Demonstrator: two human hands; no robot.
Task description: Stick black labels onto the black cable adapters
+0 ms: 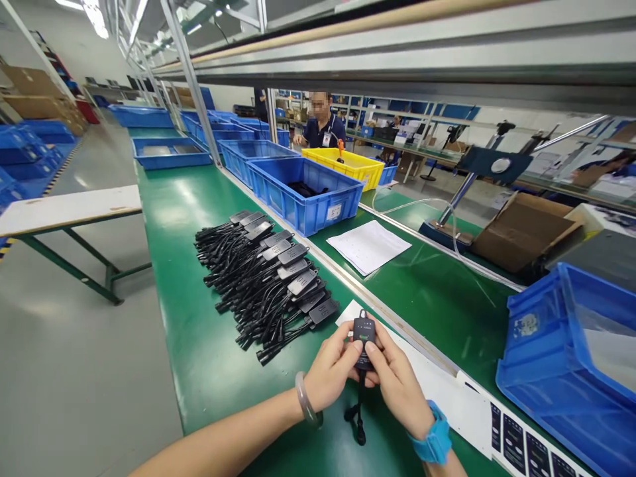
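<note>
Both hands hold one small black control box (364,331) above the green bench. It has a hanging loop on top, a dark printed label with green lettering on its face, and short cables with connectors (361,424) dangling below. My left hand (328,371) grips its left side, thumb pressed on the label. From the right, my right hand (397,377) grips it the same way, thumb also on the face. Farther left lies a row of similar black boxes with cables (283,278). Under my right forearm is a sheet of dark printed labels (514,440), partly covered by white paper (447,391).
A blue bin (308,192) with black items stands behind the row, beside a yellow bin (348,162). White paper sheets (370,245) lie on the bench (199,384). At right is another blue bin (541,358). Across the bench a person (325,129) is at work.
</note>
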